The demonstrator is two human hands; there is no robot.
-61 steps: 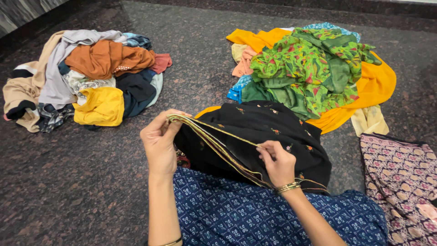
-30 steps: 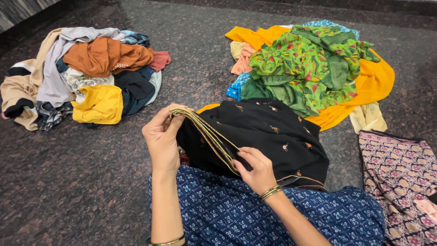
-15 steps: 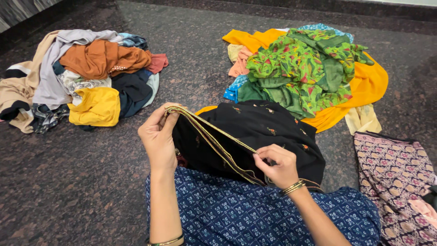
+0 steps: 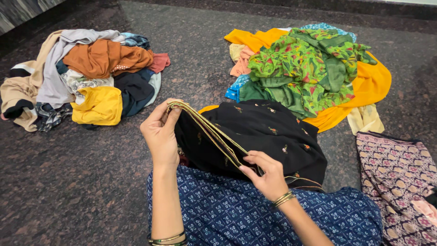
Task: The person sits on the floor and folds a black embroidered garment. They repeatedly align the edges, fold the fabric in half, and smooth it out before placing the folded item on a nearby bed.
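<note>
black cloth (image 4: 268,132) with small embroidered flowers, lying over the person's lap in blue printed fabric (image 4: 236,214), its gold-striped edges gathered into a stack of folds. left hand (image 4: 160,133) raised, forearm upright, thumb and fingers pinched shut on the upper end of the folded edge. right hand (image 4: 266,172) lower and nearer the body, palm turned inward, fingers closed on the same edge further along; its fingertips are partly hidden by the cloth. beyond, on the dark speckled floor (image 4: 82,182): a mixed heap of clothes (image 4: 82,77) at left, a green and orange heap (image 4: 314,68) at right. a purple patterned cloth (image 4: 400,182) is cut off by the frame's right edge.
</note>
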